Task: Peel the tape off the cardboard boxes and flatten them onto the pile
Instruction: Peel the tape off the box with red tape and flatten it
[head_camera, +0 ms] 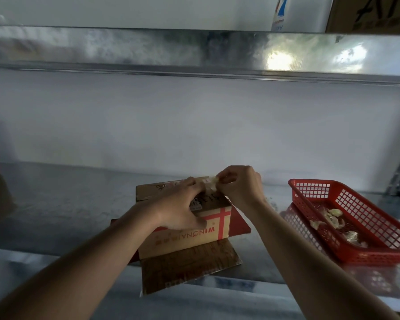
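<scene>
Nearest you, both forearms reach forward over the front edge of the metal shelf (56, 204). Flattened cardboard (189, 266) lies at that edge, with the cardboard box (194, 229) standing on it, mid-shelf. Your left hand (180, 204) is draped over the box's top, fingers curled down onto it and thumb against the near face, steadying it. Just beyond, your right hand (238, 183) is raised above the box's far right corner, fingertips pinching a crumpled strip of tape (209, 184). At the right end sits a red basket (365, 252) holding tape scraps (333, 215).
</scene>
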Demonstrator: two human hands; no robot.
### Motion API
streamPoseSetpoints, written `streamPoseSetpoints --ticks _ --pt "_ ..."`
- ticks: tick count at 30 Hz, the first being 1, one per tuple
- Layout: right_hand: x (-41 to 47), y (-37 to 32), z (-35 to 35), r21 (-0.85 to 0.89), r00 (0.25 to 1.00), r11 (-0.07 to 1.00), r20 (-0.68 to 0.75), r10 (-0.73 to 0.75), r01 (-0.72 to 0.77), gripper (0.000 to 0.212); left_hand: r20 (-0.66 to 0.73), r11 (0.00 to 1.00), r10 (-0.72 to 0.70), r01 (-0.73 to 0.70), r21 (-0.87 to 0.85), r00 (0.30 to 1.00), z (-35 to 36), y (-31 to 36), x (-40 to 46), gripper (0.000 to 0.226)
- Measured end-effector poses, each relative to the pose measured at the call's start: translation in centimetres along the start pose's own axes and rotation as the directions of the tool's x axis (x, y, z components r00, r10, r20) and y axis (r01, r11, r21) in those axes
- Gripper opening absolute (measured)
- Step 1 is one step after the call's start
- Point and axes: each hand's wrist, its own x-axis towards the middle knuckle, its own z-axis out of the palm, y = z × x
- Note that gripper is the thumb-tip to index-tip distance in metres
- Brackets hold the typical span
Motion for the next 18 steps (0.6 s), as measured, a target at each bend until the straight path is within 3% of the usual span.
streamPoseSetpoints --ticks 7,13,18 --pt "0.1 -0.5 0.2 -0.160 0.974 0.972 0.173 -0.144 0.172 0.012 -0.035 1.000 0.011 -0.011 -0.002 0.999 0.4 -0.5 0.1 0.079" --pt "0.6 -1.0 0.7 -0.125 0.981 0.986 0.172 -0.092 0.114 0.011 -0.047 1.000 0.006 -0.007 -0.020 0.999 0.6 -0.9 0.0 0.081" --pt "1.0 -1.2 0.6 -0.111 0.964 0.992 0.263 -0.022 0.053 0.032 -0.043 1.000 0.016 -0.016 -0.020 0.999 0.7 -0.9 0.0 0.087"
